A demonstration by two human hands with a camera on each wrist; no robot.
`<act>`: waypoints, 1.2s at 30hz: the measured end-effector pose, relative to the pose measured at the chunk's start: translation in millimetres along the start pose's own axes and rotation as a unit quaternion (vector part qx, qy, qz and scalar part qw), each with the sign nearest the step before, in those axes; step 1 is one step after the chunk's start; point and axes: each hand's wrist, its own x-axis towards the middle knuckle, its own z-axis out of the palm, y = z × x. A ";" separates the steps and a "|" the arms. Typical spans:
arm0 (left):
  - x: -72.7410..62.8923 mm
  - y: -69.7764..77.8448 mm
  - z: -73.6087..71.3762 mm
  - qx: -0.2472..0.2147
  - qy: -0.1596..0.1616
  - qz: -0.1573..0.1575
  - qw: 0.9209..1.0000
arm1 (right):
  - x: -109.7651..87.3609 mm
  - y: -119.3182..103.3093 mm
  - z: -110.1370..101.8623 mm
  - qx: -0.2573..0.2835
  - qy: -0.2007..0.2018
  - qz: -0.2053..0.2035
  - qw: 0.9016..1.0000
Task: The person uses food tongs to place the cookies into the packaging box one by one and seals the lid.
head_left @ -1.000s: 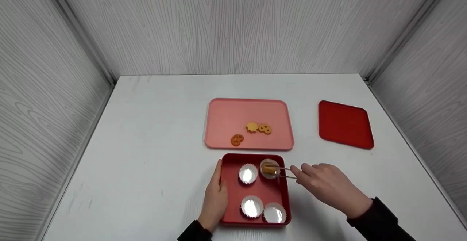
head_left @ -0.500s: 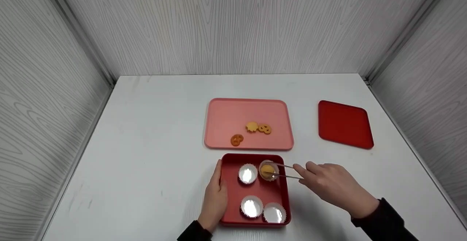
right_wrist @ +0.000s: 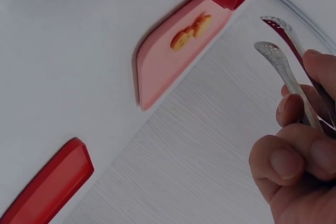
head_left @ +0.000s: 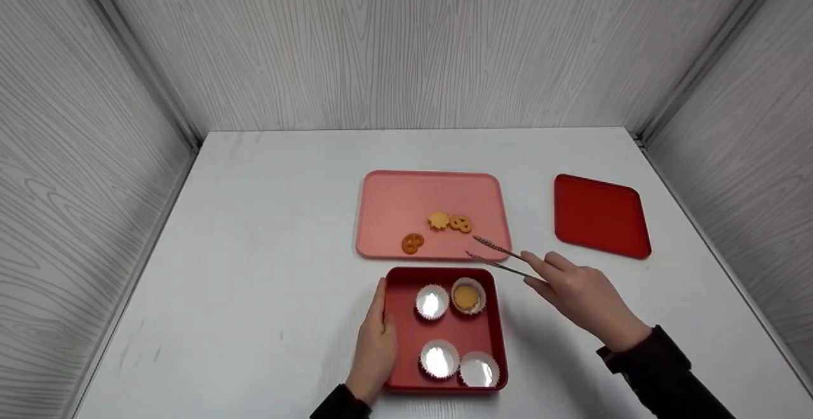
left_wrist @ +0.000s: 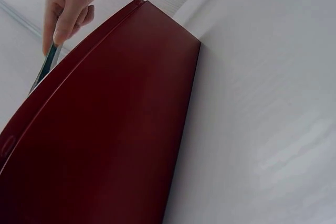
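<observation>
My right hand (head_left: pixel 581 295) holds small metal tongs (head_left: pixel 498 257) by their arms. Their perforated tips stand apart with nothing between them, above the near right edge of the pink tray (head_left: pixel 394 197). My left hand (head_left: pixel 375 346) rests along the left wall of a red box (head_left: pixel 406 330), its fingers straight. Inside are several white paper baking cups; the far right cup (head_left: pixel 481 284) contains a round yellow biscuit (head_left: pixel 466 296). A scalloped yellow biscuit (head_left: pixel 438 220), a light pretzel (head_left: pixel 461 223) and a darker pretzel (head_left: pixel 413 243) lie on the pink tray.
A flat dark red tray or lid (head_left: pixel 602 216) lies at the right of the white table (head_left: pixel 254 266). Grey wood-grain panels (head_left: pixel 406 44) enclose the table at the back and both sides. The box stands just in front of the pink tray.
The tongs released the yellow biscuit into the far right cup. My right hand then moved them up and away from the box, toward the pink tray. The left hand stays in place.
</observation>
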 end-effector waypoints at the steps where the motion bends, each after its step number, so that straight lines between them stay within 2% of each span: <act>1: 0.1 0.4 0.2 0.000 0.000 -0.001 1.000 | 0.7 1.9 3.1 -0.002 0.000 0.005 1.000; 14: 1.1 0.9 2.1 -0.010 -0.004 -0.014 1.000 | 18.9 18.4 42.2 0.000 -0.070 0.071 0.995; 28: 0.6 1.7 2.7 -0.004 0.000 -0.015 1.000 | 35.6 26.8 59.4 0.026 -0.148 0.123 0.981; 36: 0.5 1.7 2.4 -0.007 -0.002 -0.010 1.000 | 38.4 29.3 67.8 0.037 -0.146 0.124 0.981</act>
